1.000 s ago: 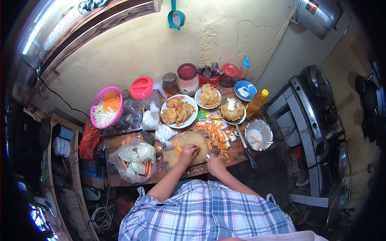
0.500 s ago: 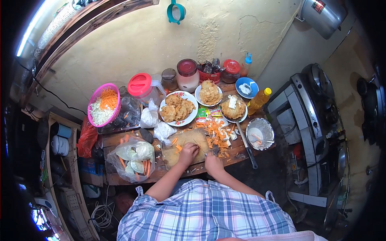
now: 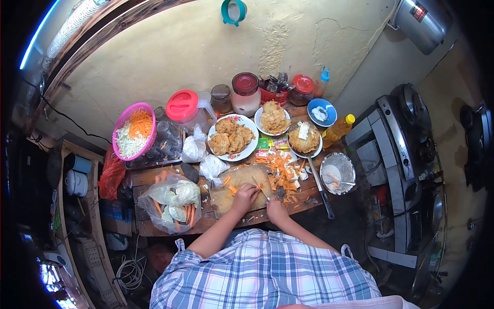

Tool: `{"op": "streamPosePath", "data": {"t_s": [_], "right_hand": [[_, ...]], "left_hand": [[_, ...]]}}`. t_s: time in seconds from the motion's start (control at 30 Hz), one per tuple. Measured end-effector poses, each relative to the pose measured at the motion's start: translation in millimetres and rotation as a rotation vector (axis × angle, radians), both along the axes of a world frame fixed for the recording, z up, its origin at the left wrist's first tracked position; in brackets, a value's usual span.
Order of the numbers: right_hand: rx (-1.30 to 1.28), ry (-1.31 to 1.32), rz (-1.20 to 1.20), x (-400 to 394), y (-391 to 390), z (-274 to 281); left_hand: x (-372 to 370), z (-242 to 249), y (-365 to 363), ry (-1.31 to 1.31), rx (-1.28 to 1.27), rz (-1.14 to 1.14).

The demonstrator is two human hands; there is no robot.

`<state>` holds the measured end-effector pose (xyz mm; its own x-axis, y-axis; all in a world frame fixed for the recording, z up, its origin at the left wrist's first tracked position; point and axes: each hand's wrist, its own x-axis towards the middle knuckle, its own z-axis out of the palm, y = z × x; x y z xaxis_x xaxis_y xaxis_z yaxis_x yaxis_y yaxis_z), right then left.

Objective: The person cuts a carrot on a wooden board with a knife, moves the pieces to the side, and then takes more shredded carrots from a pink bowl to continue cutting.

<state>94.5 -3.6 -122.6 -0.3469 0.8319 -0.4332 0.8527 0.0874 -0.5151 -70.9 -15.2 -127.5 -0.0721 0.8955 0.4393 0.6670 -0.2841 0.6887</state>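
Note:
On the wooden cutting board (image 3: 222,202), my left hand (image 3: 246,196) is closed with its fingertips around a small piece of carrot, of which only a bit of orange shows. My right hand (image 3: 277,209) grips a knife (image 3: 261,189); its thin blade points up and left over the board, just right of my left fingers. A few carrot strips (image 3: 232,189) lie on the board left of my hand. To the right is a heap of orange and white vegetable scraps (image 3: 283,177).
A plastic bag of cabbage and carrots (image 3: 170,198) sits left of the board. Behind stand plates of fritters (image 3: 231,136), a pink basin of shredded vegetables (image 3: 134,131) and a pink-lidded jug (image 3: 188,108). Right are a long-handled strainer (image 3: 321,190), a batter bowl (image 3: 337,172) and an oil bottle (image 3: 338,129).
The view has shifted slightly. The knife blade now shows more clearly, angled up beside my left fingers. Both hands stay close together at the board.

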Motion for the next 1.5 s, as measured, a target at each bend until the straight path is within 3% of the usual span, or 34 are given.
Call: {"op": "streamPosePath", "data": {"t_s": [0.4,1.0,1.2,1.5], "right_hand": [[0.035,0.131,-0.004,16,-7,34],[0.052,0.040,0.074,9,-2,61],[0.036,0.042,0.044,2,-1,58],[-0.009,0.021,0.034,-1,7,10]], "left_hand": [[-1,-4,0,0.012,-0.007,-0.007],[-3,-5,1,0.002,-0.006,-0.022],[-4,-4,1,0.010,-0.016,-0.034],[-3,-5,0,0.002,-0.030,-0.019]]}}
